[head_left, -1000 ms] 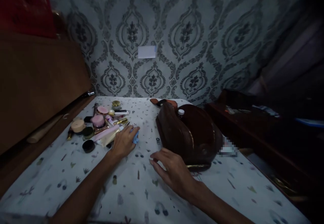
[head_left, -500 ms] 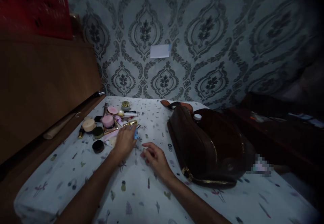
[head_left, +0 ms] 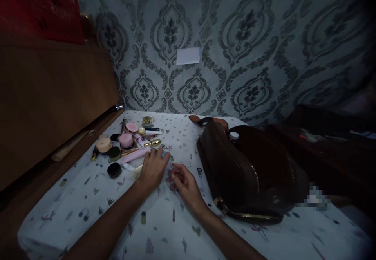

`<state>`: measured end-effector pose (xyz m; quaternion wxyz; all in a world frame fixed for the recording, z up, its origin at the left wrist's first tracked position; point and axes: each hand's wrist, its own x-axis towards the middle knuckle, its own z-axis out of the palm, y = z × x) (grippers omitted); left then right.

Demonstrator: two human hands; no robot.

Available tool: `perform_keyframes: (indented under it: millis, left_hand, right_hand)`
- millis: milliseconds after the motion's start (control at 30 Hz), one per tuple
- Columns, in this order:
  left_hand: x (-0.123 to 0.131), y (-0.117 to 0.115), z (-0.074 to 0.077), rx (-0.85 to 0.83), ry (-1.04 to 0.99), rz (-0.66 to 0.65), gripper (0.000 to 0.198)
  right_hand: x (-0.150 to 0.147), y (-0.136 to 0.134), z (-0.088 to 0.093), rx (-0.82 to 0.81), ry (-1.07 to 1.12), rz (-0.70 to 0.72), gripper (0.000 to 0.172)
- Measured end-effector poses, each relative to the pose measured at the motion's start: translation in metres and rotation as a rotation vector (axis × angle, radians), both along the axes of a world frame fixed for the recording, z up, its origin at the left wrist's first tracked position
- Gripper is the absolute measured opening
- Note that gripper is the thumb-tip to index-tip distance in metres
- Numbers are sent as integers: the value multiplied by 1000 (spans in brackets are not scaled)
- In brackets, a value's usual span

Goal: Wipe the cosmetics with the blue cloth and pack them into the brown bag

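My left hand (head_left: 154, 168) is palm down at the near right side of a cosmetics pile, its fingers bent over a small blue item (head_left: 164, 153) that is mostly covered. A pale yellow tube (head_left: 137, 171) sticks out beside that hand, and a long pink tube (head_left: 135, 155) lies just behind it. To the right, my right hand (head_left: 185, 183) hovers low over the cloth, fingers loosely curled and thumb apart. Its fingertips are blurred, and I make out nothing held there. Around them are a pink jar (head_left: 126, 139), a black round jar (head_left: 114, 170) and a gold tube (head_left: 152, 143).
A dark brown bag (head_left: 229, 170) lies on the right of the patterned cloth (head_left: 158, 224), with a white-capped bottle (head_left: 234, 136) at its top. A wooden cabinet (head_left: 55, 107) borders the left side. Patterned wallpaper (head_left: 249, 56) rises behind.
My left hand has drawn right and toward me, and the blue item and yellow tube have shifted with it. More of the pink tube shows. My right hand has moved slightly right and nearer.
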<state>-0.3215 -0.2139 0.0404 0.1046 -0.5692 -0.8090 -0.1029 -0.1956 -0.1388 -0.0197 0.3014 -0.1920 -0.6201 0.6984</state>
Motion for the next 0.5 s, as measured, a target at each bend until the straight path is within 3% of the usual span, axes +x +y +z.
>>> perform_keyframes:
  millis: [100, 200, 333, 500]
  left_hand:
    - [7, 0, 4, 335, -313, -103, 39]
    - [17, 2, 7, 620, -676, -165, 24]
    - [21, 6, 7, 684, -931, -145, 20]
    - [10, 10, 1, 678, -1191, -94, 27]
  right_hand:
    - [4, -4, 8, 66, 10, 100, 50]
    - [8, -8, 16, 82, 32, 175, 56]
    - [9, -10, 20, -54, 25, 167, 62]
    - [7, -9, 25, -256, 15, 162, 55]
